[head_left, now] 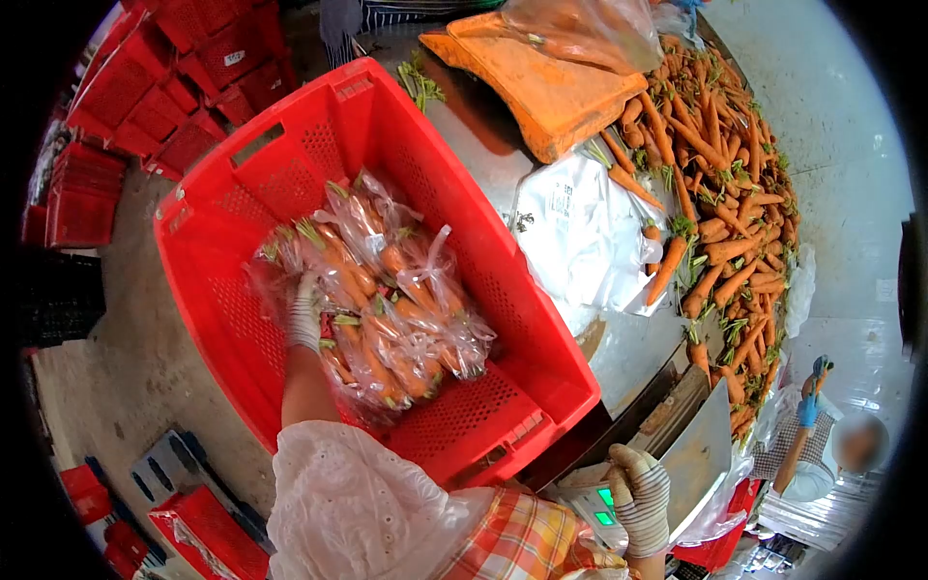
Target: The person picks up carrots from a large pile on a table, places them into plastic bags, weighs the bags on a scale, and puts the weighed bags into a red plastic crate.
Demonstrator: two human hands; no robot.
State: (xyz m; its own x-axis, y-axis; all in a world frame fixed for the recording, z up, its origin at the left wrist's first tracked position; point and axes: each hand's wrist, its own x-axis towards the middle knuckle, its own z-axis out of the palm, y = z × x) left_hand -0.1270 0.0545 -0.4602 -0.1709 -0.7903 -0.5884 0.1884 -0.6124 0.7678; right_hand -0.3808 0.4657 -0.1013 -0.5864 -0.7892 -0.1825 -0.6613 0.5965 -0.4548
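Observation:
My left hand (304, 314), in a striped knit glove, reaches into a large red crate (522, 430). Its fingers close on the plastic of a bag of carrots (338, 266) at the left of the pile; the plastic partly hides the fingertips. Several more clear bags of carrots (391, 362) lie heaped in the crate, some knotted at the top. My right hand (638, 498), gloved the same way, is beside a weighing scale (592, 503) with green lit displays. Its fingers are curled in, and nothing shows in them.
Loose carrots (735, 232) cover the right side of the metal table (628, 353). White plastic bags (575, 232) and an orange tray (541, 82) lie between them and the crate. Red crates (208, 63) are stacked at left. A person with blue gloves (807, 411) is at far right.

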